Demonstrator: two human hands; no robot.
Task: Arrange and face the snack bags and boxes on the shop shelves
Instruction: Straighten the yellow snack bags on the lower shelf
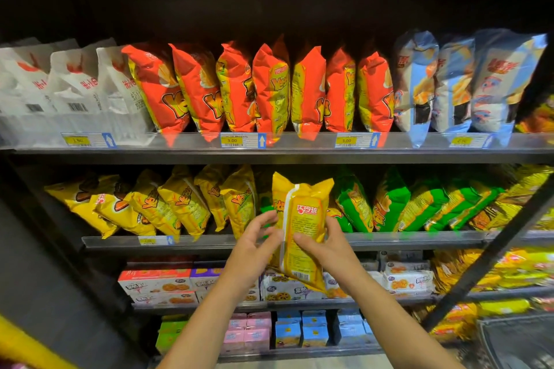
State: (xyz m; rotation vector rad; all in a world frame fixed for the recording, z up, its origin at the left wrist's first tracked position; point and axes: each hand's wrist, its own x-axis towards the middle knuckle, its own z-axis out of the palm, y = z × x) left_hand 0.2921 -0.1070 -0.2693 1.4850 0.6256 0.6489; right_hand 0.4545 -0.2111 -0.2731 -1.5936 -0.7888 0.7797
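Observation:
I hold a yellow snack bag [302, 228] upright in front of the second shelf, its back side with seam and barcode turned to me. My left hand [254, 241] holds its left edge, fingers curled behind it. My right hand [322, 244] grips its right side, thumb across the front. Behind it is a gap between the row of yellow bags [180, 204] and the green bags [389, 204]. Red bags [269, 90] line the top shelf.
White bags [60, 90] sit top left and blue-white bags [464, 81] top right. Cookie boxes [159, 286] fill the third shelf, with pink and blue cartons [287, 329] below. A dark diagonal bar [494, 249] crosses the right side. Shelf rails carry price tags [232, 140].

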